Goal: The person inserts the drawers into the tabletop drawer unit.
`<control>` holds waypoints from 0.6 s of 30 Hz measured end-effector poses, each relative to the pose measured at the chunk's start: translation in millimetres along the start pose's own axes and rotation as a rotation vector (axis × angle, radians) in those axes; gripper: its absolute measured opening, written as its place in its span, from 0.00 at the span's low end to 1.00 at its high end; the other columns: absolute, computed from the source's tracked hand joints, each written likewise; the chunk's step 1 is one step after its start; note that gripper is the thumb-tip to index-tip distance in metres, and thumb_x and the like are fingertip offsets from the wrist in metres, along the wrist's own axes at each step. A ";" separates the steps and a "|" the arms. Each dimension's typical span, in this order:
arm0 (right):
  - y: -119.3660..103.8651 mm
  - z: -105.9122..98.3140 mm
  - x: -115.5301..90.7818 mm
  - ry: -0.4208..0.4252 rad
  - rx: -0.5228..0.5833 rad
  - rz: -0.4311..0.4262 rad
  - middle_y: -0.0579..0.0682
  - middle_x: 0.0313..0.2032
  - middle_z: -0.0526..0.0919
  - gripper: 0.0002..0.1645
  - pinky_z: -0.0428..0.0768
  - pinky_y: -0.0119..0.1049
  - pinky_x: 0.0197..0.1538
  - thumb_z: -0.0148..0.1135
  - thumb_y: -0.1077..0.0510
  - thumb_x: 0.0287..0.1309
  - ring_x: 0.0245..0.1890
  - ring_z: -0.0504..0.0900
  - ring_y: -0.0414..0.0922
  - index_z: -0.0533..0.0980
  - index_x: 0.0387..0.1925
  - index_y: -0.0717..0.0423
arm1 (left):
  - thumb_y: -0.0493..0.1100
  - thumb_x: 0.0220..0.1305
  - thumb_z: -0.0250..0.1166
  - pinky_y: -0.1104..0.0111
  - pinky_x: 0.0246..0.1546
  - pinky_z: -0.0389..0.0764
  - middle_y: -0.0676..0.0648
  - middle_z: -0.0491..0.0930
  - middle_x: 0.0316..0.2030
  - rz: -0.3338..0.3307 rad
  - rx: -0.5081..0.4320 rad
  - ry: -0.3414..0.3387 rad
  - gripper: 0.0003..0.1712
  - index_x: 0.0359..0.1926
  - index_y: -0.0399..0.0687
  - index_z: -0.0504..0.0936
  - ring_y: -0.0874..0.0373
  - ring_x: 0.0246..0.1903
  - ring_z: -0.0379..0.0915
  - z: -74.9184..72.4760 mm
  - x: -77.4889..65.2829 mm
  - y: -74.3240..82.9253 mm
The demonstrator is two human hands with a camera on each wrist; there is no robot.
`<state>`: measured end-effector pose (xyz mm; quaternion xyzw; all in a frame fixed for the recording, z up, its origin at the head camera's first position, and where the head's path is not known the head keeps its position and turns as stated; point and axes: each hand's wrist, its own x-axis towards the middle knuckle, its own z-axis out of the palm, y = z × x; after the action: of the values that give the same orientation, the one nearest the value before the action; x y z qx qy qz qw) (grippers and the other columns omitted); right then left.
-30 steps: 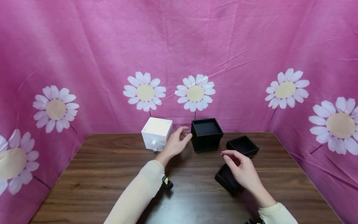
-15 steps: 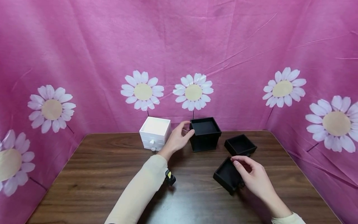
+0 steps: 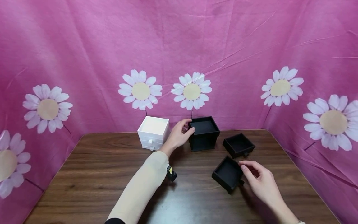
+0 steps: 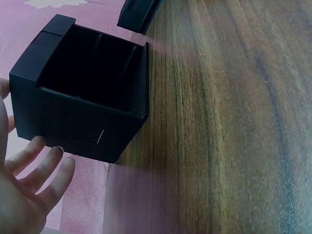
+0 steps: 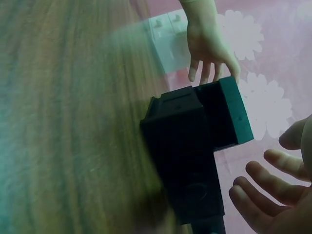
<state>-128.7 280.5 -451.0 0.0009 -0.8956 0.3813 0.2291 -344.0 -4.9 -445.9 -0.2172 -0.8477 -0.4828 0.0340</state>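
Note:
My left hand [image 3: 179, 136] reaches to the left side of a black box-shaped cabinet [image 3: 202, 141] with a shallow tray-like top. In the left wrist view its fingertips meet the cabinet's side wall, the fingers [image 4: 57, 183] loose and spread; the cabinet's front shows an open hollow. A black drawer [image 3: 227, 174] lies turned on the table, its small knob facing right. Beside that drawer's right corner hovers my right hand [image 3: 261, 182], fingers loosely bent. The right wrist view shows those fingers [image 5: 278, 187] apart with nothing between them. A second black drawer [image 3: 239, 144] lies behind the first.
A small white chest of drawers [image 3: 153, 133] with white knobs stands left of the cabinet, close to my left forearm. The wooden table [image 3: 98, 174] ends at a pink curtain [image 3: 179, 40] printed with daisies.
My left hand has moved right until it meets the black cabinet. My right hand has drawn back rightward and down, off the nearer drawer, which is now uncovered.

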 end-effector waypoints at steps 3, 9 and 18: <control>4.6 -1.2 -3.2 0.017 -0.029 0.019 0.42 0.40 0.91 0.08 0.75 0.17 0.41 0.68 0.62 0.71 0.37 0.79 0.20 0.89 0.47 0.53 | 0.54 0.76 0.65 0.55 0.60 0.81 0.44 0.79 0.56 -0.004 -0.001 -0.002 0.29 0.73 0.55 0.76 0.50 0.54 0.79 1.5 0.3 -1.1; 17.0 -6.5 -8.2 0.012 -0.106 0.066 0.44 0.38 0.93 0.07 0.71 0.18 0.42 0.70 0.59 0.69 0.38 0.77 0.17 0.90 0.45 0.49 | 0.54 0.77 0.65 0.54 0.61 0.81 0.43 0.78 0.56 -0.002 -0.011 -0.022 0.29 0.74 0.57 0.75 0.49 0.56 0.79 2.5 0.8 -2.7; 31.1 -8.2 -14.9 -0.071 -0.193 0.098 0.48 0.40 0.93 0.04 0.70 0.19 0.42 0.70 0.56 0.69 0.39 0.80 0.22 0.89 0.40 0.47 | 0.53 0.77 0.64 0.54 0.60 0.81 0.40 0.77 0.57 -0.016 -0.058 -0.044 0.29 0.75 0.57 0.75 0.48 0.55 0.78 3.4 1.3 -6.1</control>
<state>-117.4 305.6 -473.4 -0.0513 -0.9348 0.3037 0.1772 -347.1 -4.4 -452.3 -0.2216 -0.8357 -0.5025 0.0054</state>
